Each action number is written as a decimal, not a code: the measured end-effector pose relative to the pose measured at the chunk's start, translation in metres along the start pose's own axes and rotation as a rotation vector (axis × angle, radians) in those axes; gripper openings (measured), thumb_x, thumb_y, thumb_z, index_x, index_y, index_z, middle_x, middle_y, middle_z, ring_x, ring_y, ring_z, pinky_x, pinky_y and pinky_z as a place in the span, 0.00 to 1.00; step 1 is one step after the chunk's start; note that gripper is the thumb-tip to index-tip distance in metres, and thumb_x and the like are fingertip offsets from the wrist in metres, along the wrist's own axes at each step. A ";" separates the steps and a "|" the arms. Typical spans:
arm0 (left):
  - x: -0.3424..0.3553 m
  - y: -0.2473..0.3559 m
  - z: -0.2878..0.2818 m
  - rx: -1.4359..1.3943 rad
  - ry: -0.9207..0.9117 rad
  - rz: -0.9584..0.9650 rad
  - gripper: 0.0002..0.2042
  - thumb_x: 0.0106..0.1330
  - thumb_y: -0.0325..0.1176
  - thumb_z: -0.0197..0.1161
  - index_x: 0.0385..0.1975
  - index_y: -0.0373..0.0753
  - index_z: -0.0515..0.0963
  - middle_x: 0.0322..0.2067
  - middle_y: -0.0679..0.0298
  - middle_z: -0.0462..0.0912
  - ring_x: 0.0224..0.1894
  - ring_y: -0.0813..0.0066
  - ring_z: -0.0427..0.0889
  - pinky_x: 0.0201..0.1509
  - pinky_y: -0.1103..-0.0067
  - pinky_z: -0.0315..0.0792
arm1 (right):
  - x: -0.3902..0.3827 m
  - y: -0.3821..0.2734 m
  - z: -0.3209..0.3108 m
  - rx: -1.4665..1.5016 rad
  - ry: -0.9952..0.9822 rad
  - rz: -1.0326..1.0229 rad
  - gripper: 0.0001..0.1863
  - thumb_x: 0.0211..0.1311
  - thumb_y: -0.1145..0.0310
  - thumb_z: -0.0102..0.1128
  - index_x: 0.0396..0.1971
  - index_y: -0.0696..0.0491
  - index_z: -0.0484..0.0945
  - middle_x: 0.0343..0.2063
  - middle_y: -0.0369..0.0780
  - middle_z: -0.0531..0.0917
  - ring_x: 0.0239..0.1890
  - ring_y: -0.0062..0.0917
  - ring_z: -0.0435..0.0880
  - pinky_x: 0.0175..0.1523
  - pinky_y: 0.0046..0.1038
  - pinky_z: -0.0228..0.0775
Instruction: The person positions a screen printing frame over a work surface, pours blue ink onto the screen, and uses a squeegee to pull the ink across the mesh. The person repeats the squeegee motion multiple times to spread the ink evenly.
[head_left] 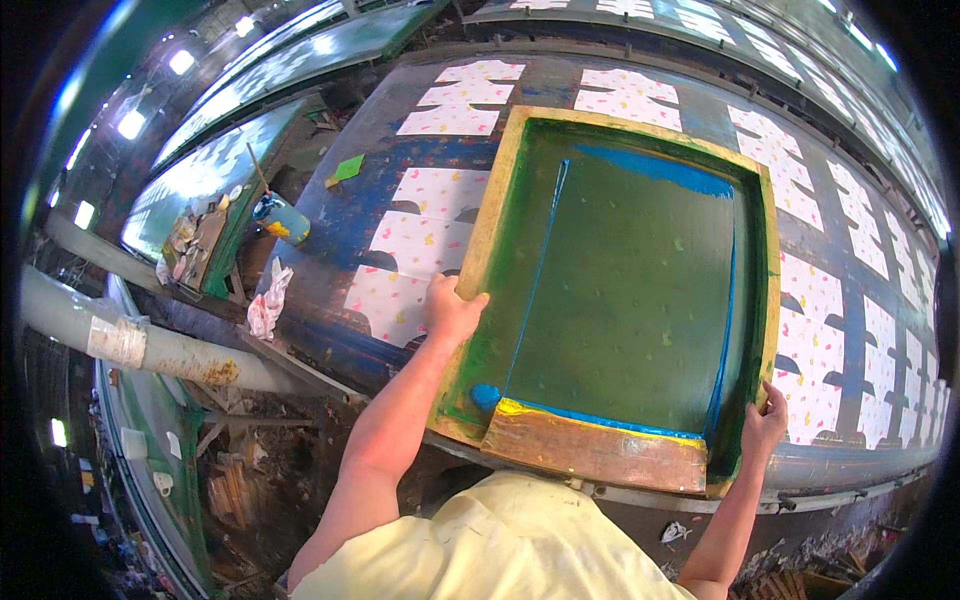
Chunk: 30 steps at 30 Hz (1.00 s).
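A large screen printing frame (490, 225) with a yellow-edged wooden border and dark green mesh (630, 290) lies in front of me, slightly turned. My left hand (456, 308) grips its left rail, thumb on top. Lower down on the right rail, my right hand (765, 422) is closed around the edge, its fingers partly hidden. Blue ink (655, 172) is smeared along the mesh's far end, and thin blue lines run down both sides. Across the near end rests a wooden squeegee (595, 450), its edge coated with blue and yellow ink.
White fabric pieces (425, 240) with small coloured prints lie in rows on the long dark table (340, 190). At its left stand a paint-stained bucket (282, 218) with a stick and a crumpled cloth (268, 302). A green scrap (347, 168) lies beyond. A thick pipe (170, 345) runs at left.
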<state>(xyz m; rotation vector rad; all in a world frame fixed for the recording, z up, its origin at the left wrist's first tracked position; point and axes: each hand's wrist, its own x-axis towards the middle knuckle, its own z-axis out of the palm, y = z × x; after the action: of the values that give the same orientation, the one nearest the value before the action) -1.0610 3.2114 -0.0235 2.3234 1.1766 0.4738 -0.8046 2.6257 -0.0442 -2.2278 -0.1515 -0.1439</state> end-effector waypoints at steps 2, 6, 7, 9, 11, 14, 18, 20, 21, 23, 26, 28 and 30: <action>-0.003 0.004 0.002 -0.012 0.008 -0.001 0.21 0.58 0.44 0.84 0.44 0.37 0.89 0.50 0.51 0.83 0.56 0.48 0.84 0.60 0.55 0.80 | 0.002 0.001 -0.004 -0.004 -0.001 -0.001 0.29 0.58 0.86 0.67 0.62 0.56 0.87 0.53 0.41 0.88 0.49 0.28 0.88 0.59 0.31 0.80; -0.009 0.010 0.010 0.015 0.017 0.002 0.21 0.59 0.45 0.84 0.44 0.38 0.89 0.50 0.52 0.83 0.57 0.49 0.84 0.60 0.55 0.80 | 0.005 0.005 -0.013 -0.016 -0.016 0.022 0.29 0.59 0.86 0.68 0.62 0.56 0.87 0.54 0.41 0.87 0.50 0.28 0.87 0.59 0.31 0.79; -0.010 0.011 0.011 0.039 0.020 0.007 0.21 0.59 0.45 0.84 0.44 0.38 0.89 0.50 0.52 0.83 0.57 0.49 0.84 0.61 0.55 0.80 | 0.005 0.006 -0.014 0.009 -0.015 0.022 0.29 0.59 0.86 0.68 0.62 0.56 0.87 0.54 0.41 0.87 0.50 0.29 0.87 0.59 0.31 0.79; -0.012 0.014 0.016 0.017 0.052 0.029 0.20 0.57 0.43 0.85 0.42 0.37 0.89 0.46 0.51 0.83 0.53 0.48 0.84 0.58 0.55 0.80 | 0.006 0.008 -0.015 -0.041 -0.028 0.029 0.29 0.60 0.85 0.68 0.64 0.56 0.86 0.56 0.42 0.87 0.53 0.29 0.88 0.60 0.31 0.79; -0.012 0.015 0.019 0.020 0.072 0.048 0.19 0.57 0.42 0.86 0.41 0.36 0.90 0.45 0.50 0.83 0.51 0.47 0.84 0.57 0.56 0.79 | 0.007 0.005 -0.017 -0.040 -0.033 0.001 0.30 0.61 0.85 0.69 0.66 0.56 0.85 0.59 0.43 0.86 0.56 0.32 0.88 0.62 0.32 0.79; -0.012 0.014 0.020 0.044 0.063 0.056 0.21 0.57 0.44 0.85 0.42 0.36 0.89 0.45 0.49 0.83 0.52 0.46 0.84 0.57 0.55 0.80 | -0.002 -0.017 -0.022 -0.201 -0.033 -0.118 0.32 0.61 0.84 0.71 0.68 0.55 0.83 0.63 0.46 0.85 0.63 0.39 0.87 0.66 0.37 0.79; -0.011 0.016 0.022 0.082 0.018 0.038 0.23 0.58 0.46 0.85 0.44 0.34 0.89 0.47 0.47 0.84 0.53 0.45 0.84 0.59 0.55 0.80 | -0.049 -0.085 -0.031 -0.559 -0.132 -0.525 0.35 0.55 0.82 0.77 0.67 0.53 0.84 0.67 0.49 0.83 0.70 0.51 0.81 0.72 0.50 0.75; -0.010 0.018 0.022 0.109 -0.022 0.004 0.25 0.59 0.47 0.84 0.47 0.34 0.88 0.50 0.48 0.84 0.56 0.46 0.84 0.61 0.55 0.80 | -0.088 -0.123 -0.029 -0.194 -0.499 -0.587 0.40 0.43 0.75 0.87 0.63 0.48 0.86 0.66 0.49 0.84 0.69 0.50 0.82 0.72 0.51 0.75; -0.009 0.020 0.022 0.122 -0.049 -0.018 0.26 0.60 0.48 0.84 0.50 0.35 0.88 0.51 0.49 0.84 0.58 0.46 0.84 0.62 0.55 0.80 | -0.108 -0.140 -0.025 -0.166 -0.705 -0.593 0.38 0.45 0.74 0.86 0.62 0.47 0.86 0.64 0.47 0.85 0.67 0.48 0.83 0.71 0.50 0.75; -0.010 0.019 0.022 0.093 -0.062 -0.030 0.28 0.61 0.47 0.84 0.54 0.33 0.87 0.53 0.48 0.84 0.61 0.46 0.84 0.65 0.55 0.80 | -0.138 -0.166 -0.015 -0.218 -0.862 -0.668 0.33 0.50 0.73 0.83 0.61 0.47 0.88 0.61 0.45 0.87 0.65 0.46 0.85 0.71 0.50 0.76; -0.022 0.013 0.021 -0.025 -0.013 0.010 0.32 0.61 0.43 0.83 0.61 0.29 0.83 0.57 0.43 0.84 0.63 0.42 0.83 0.70 0.55 0.78 | -0.156 -0.183 -0.001 -0.457 -0.741 -0.830 0.24 0.61 0.73 0.73 0.59 0.49 0.89 0.55 0.42 0.91 0.60 0.45 0.88 0.67 0.48 0.78; -0.036 0.006 0.020 -0.079 0.020 0.035 0.35 0.62 0.39 0.82 0.67 0.27 0.79 0.60 0.42 0.83 0.66 0.41 0.81 0.75 0.56 0.75 | -0.158 -0.187 0.009 -0.460 -0.679 -0.837 0.24 0.61 0.74 0.71 0.59 0.49 0.89 0.54 0.42 0.91 0.59 0.44 0.89 0.66 0.47 0.78; -0.049 0.001 0.022 -0.043 0.040 0.110 0.36 0.63 0.35 0.79 0.71 0.27 0.76 0.63 0.42 0.82 0.67 0.40 0.80 0.76 0.54 0.73 | -0.158 -0.193 0.020 -0.456 -0.578 -0.861 0.25 0.59 0.77 0.68 0.58 0.51 0.88 0.54 0.43 0.91 0.58 0.44 0.89 0.65 0.48 0.79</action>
<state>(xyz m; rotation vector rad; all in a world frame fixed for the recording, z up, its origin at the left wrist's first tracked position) -1.0768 3.1647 -0.0451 2.3599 1.0494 0.5811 -0.9906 2.7502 0.0687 -2.4378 -1.5173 0.0149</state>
